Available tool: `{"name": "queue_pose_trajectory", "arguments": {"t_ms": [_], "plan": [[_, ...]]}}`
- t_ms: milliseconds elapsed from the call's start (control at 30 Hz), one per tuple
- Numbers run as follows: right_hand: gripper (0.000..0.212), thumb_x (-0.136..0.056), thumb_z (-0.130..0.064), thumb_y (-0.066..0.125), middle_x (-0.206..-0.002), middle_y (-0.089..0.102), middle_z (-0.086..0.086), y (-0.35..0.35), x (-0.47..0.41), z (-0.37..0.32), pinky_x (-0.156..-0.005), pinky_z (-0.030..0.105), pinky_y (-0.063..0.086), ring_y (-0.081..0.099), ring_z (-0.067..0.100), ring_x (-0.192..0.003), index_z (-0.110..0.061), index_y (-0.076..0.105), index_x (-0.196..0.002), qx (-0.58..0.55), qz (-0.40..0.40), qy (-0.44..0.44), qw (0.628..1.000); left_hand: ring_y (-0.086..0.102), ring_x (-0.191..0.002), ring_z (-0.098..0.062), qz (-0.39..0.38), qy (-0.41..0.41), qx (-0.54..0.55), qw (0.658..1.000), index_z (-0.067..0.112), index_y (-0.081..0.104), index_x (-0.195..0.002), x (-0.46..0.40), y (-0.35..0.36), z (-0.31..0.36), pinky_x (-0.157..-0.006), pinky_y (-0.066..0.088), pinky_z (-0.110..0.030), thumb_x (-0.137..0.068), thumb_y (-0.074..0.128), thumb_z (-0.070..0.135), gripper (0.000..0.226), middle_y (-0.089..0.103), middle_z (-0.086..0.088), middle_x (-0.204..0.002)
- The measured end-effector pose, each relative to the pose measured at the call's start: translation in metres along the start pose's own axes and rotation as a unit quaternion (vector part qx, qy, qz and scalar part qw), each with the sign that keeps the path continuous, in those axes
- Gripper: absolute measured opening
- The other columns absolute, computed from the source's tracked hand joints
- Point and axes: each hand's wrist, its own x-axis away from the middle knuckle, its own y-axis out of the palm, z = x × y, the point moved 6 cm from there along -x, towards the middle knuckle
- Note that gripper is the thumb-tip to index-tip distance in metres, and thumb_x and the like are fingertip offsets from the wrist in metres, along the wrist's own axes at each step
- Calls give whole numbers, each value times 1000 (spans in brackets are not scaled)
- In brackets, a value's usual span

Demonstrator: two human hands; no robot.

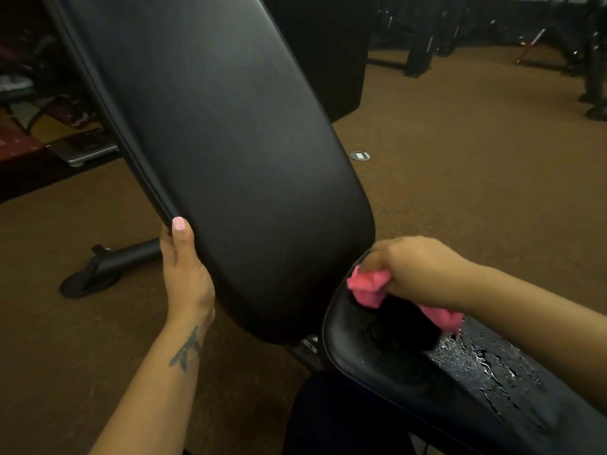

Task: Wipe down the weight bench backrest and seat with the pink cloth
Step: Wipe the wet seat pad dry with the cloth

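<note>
The black padded backrest [230, 142] rises tilted from bottom centre toward the upper left. My left hand [185, 274] grips its lower left edge, thumb on the front face, fingers hidden behind the pad. The black seat [410, 366] lies at the lower right, and its nearer part glistens with wet droplets. My right hand [414, 270] holds the bunched pink cloth [369, 289] at the seat's far end, right beside the backrest's lower right corner. A second bit of the cloth shows under my wrist.
Brown carpet [460, 159] surrounds the bench. The bench's black foot bar with a round end cap [98, 270] lies on the floor at left. A round floor outlet [360, 156] sits behind the bench. Dark gym machines [427, 37] stand at the back right.
</note>
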Motion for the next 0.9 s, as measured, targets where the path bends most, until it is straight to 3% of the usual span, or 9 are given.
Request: {"name": "queue_pose_trajectory", "arguments": {"t_ms": [100,200,400,467,533,600,733,833,900], "plan": [[18,-86,-48,50,-89,55,-6,2,-20,3,-77,37,48,60,18,-92,-33,58,-82,10,41,39,998,52,-117,-1,6,-2,-11,1000,25,34,-148,0,0,-1,-96,41,-22,-96,38,57,62,50,11,-139],[21,-79,-42,59,-96,57,-9,10,-23,-28,-78,34,47,59,15,-95,-37,64,-98,-20,25,-28,999,51,-112,6,-1,11,-40,999,24,32,-149,1,1,2,-90,39,-15,-97,34,56,61,48,14,-138],[27,-77,-33,60,-104,53,-14,5,8,-3,-74,28,44,57,11,-99,-37,60,-105,4,-10,-39,999,27,-142,-12,44,23,-145,988,20,20,-154,9,-5,11,-107,22,-20,-98,33,54,67,26,3,-156],[26,-78,-34,62,-100,46,-10,4,3,23,-68,30,43,58,17,-94,-36,58,-103,-16,20,35,999,18,-145,-13,89,124,-205,967,9,21,-152,32,-6,29,-109,15,-14,-102,38,40,61,16,-11,-157],[23,-80,-38,59,-96,47,-6,5,-6,32,-68,33,45,59,22,-91,-32,58,-102,-32,65,83,994,24,-141,-12,76,258,-208,941,1,30,-147,71,0,38,-113,22,-20,-101,44,33,58,20,-18,-151],[25,-81,-45,55,-95,52,-5,7,-16,25,-69,33,45,60,22,-90,-30,59,-100,-23,101,93,990,37,-132,-23,14,288,-188,939,15,37,-144,111,7,24,-107,36,-29,-96,46,46,58,29,-9,-146],[18,-79,-41,58,-90,52,-7,8,-12,-1,-64,29,40,59,17,-88,-27,59,-92,-36,98,14,994,50,-113,1,-52,113,-102,987,60,51,-121,172,27,-22,-92,40,-10,-81,49,45,43,48,29,-128],[23,-75,-40,65,-95,54,-9,8,0,2,-69,31,45,58,12,-90,-30,62,-96,-42,35,-42,998,49,-110,15,-61,-53,-87,993,45,61,-110,190,41,-52,-86,32,3,-66,44,59,48,53,18,-124],[27,-73,-41,67,-95,51,-14,8,1,23,-69,28,42,56,11,-93,-32,60,-97,-26,7,-16,1000,46,-108,20,-77,-131,-84,985,40,53,-111,189,50,-64,-85,32,3,-61,40,67,58,50,14,-127]]}}
